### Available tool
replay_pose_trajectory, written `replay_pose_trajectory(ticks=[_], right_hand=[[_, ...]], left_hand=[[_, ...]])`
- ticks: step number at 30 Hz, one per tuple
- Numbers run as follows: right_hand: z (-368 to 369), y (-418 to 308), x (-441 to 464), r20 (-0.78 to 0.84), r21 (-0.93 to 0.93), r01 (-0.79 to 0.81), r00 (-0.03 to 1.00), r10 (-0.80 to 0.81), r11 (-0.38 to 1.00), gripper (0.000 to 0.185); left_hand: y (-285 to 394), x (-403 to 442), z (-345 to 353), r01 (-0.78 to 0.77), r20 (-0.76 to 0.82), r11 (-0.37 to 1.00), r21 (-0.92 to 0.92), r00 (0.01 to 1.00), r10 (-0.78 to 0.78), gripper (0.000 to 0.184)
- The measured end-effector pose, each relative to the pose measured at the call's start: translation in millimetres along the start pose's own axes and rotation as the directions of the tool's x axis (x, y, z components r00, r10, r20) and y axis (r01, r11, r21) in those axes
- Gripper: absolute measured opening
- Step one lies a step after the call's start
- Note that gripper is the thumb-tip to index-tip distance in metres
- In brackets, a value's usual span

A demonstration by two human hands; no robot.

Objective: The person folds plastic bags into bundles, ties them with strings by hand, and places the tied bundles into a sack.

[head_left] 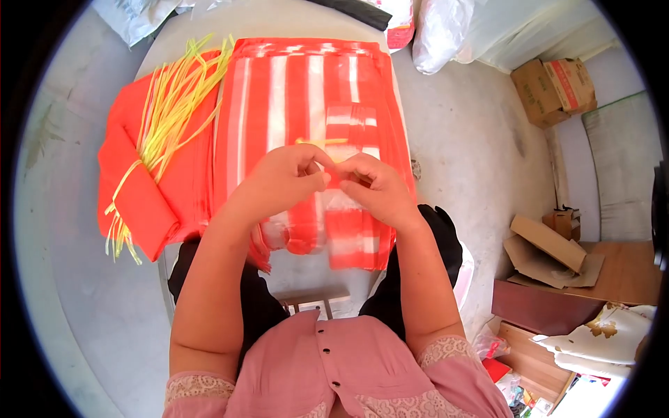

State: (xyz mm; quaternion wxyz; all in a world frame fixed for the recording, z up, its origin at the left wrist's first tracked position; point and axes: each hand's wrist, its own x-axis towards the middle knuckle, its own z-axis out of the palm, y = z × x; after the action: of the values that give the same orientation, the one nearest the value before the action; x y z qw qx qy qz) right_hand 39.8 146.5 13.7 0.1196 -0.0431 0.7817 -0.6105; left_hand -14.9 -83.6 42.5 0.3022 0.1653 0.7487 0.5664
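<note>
My left hand (291,174) and my right hand (373,184) meet fingertip to fingertip over a narrow folded bundle of red-and-white striped sheeting (352,247). Both are closed in a pinch; what sits between the fingertips is too small and blurred to make out. Just beyond them, a yellow strip (317,141) lies across the sheeting. The bundle rests on a large flat stack of red-and-white striped sheeting (277,90). To the left, a bunch of yellow strips (178,104) lies over folded red sheeting (125,111), with one red piece rolled under it.
A pale table (209,31) bears the stacks, and a black bar (359,12) lies at its far edge. White plastic bags (442,35) stand behind. Cardboard boxes (555,90) sit on the floor at right, with an opened carton (550,254) on a brown cabinet (620,272).
</note>
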Motion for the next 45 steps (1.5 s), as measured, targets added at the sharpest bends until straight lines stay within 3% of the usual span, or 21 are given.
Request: replay_pose_trajectory(ticks=[4, 7, 9, 10, 12, 15, 19, 22, 25, 28, 30, 32, 34, 37, 40, 43, 45], right_hand=[[4, -10, -3, 0.011, -0.093, 0.070, 0.998, -0.069, 0.993, 0.032], [7, 0, 0, 0.012, -0.035, 0.128, 0.992, -0.127, 0.991, 0.026], [5, 1, -2, -0.011, 0.008, 0.016, 1.000, -0.016, 1.000, 0.021], [5, 1, -3, -0.022, 0.031, -0.040, 0.999, 0.041, 0.999, 0.019], [5, 3, -5, -0.057, 0.110, 0.039, 0.998, -0.033, 0.993, 0.017], [5, -6, -9, -0.105, 0.226, 0.041, 0.994, -0.018, 0.973, 0.016], [4, 0, -12, -0.213, 0.250, 0.086, 0.977, -0.032, 0.964, 0.019], [-4, 0, -23, -0.215, -0.293, 0.166, 0.948, -0.235, 0.941, 0.017], [-6, 9, -20, -0.068, -0.738, 0.400, 0.757, -0.650, 0.544, 0.023], [-1, 7, -21, -0.029, -0.797, 0.429, 0.677, -0.736, 0.426, 0.022], [2, 6, -22, -0.187, -0.677, 0.274, 0.834, -0.520, 0.683, 0.023], [1, 6, -21, -0.240, -0.620, 0.219, 0.861, -0.448, 0.753, 0.019], [-3, 8, -19, -0.222, -0.666, 0.297, 0.796, -0.563, 0.684, 0.011], [-15, 11, -16, -0.135, -0.458, 0.322, 0.896, -0.423, 0.828, 0.017], [-12, -13, -22, -0.170, -0.391, 0.159, 0.956, -0.241, 0.907, 0.004], [-15, -5, -22, -0.206, -0.490, 0.158, 0.934, -0.290, 0.857, 0.009], [-12, 7, -18, -0.270, -0.561, 0.214, 0.866, -0.421, 0.800, 0.014]], left_hand=[[7, -2, 7, -0.105, 0.008, 0.975, -0.197, 0.994, 0.109, 0.026], [6, 1, 16, -0.173, -0.011, 0.930, -0.324, 0.984, 0.179, 0.024], [13, 1, 22, -0.191, -0.082, 0.894, -0.405, 0.982, 0.172, 0.024], [10, 4, 25, -0.242, -0.121, 0.920, -0.310, 0.969, 0.214, 0.025], [4, 10, 31, -0.328, -0.182, 0.938, -0.107, 0.934, 0.306, 0.028], [10, 7, 40, -0.365, -0.134, 0.840, 0.401, 0.884, 0.448, 0.024], [-2, 17, 42, -0.253, -0.165, 0.755, 0.605, 0.888, 0.429, 0.013], [2, 19, 46, -0.254, -0.215, 0.733, 0.631, 0.851, 0.479, 0.016], [0, 20, 51, -0.278, -0.167, 0.679, 0.680, 0.843, 0.512, 0.015], [0, 18, 54, -0.303, -0.107, 0.634, 0.711, 0.845, 0.524, 0.011], [1, 17, 53, -0.335, -0.065, 0.601, 0.726, 0.836, 0.545, 0.008], [4, 16, 51, -0.360, -0.078, 0.645, 0.674, 0.834, 0.547, 0.005], [5, 16, 50, -0.383, -0.091, 0.705, 0.597, 0.840, 0.534, 0.007], [4, 18, 48, -0.386, -0.122, 0.801, 0.457, 0.865, 0.487, 0.008], [1, 22, 49, -0.362, -0.162, 0.851, 0.380, 0.880, 0.446, 0.007], [-2, 24, 49, -0.316, -0.194, 0.884, 0.343, 0.898, 0.396, 0.008], [-3, 26, 49, -0.225, -0.252, 0.933, 0.281, 0.921, 0.299, 0.012]])
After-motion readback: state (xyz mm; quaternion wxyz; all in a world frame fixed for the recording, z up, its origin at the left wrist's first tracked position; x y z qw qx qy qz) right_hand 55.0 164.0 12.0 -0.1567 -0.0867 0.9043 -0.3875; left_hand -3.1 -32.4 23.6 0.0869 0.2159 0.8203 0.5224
